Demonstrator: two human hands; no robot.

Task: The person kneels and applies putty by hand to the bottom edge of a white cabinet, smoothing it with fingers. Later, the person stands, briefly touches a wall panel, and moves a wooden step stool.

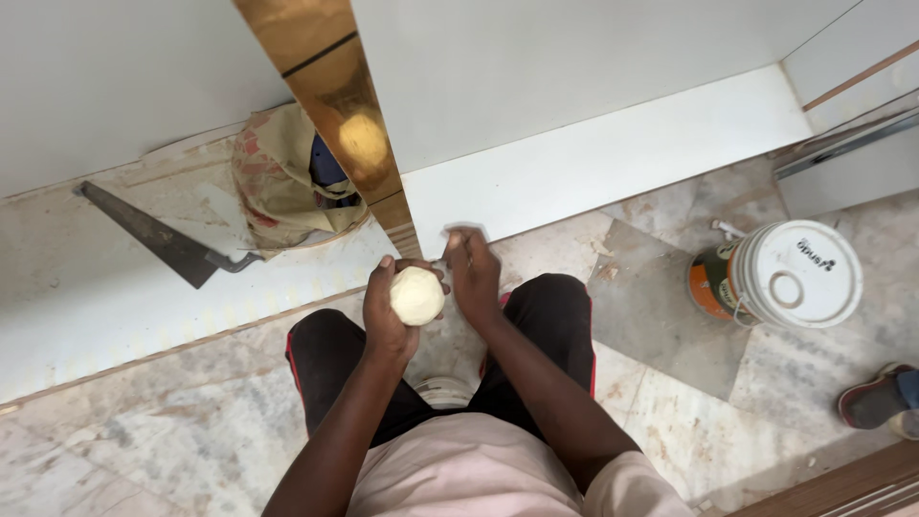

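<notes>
A saw [158,236] lies left of the cloth bag [278,182]; a bucket [780,278] stands far right (on the floor [172,421]).

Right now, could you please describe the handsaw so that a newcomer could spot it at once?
Start at the gold strip running down the white panel, then look left past the cloth bag at its foot. The handsaw lies flat on the floor there, a long dark tapering blade, the only metal tool nearby.

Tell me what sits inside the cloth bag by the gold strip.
The cloth bag lies open against the white panel. A dark blue thing shows in its mouth. The gold strip covers part of the opening, and the fabric hides whatever lies deeper.
</notes>
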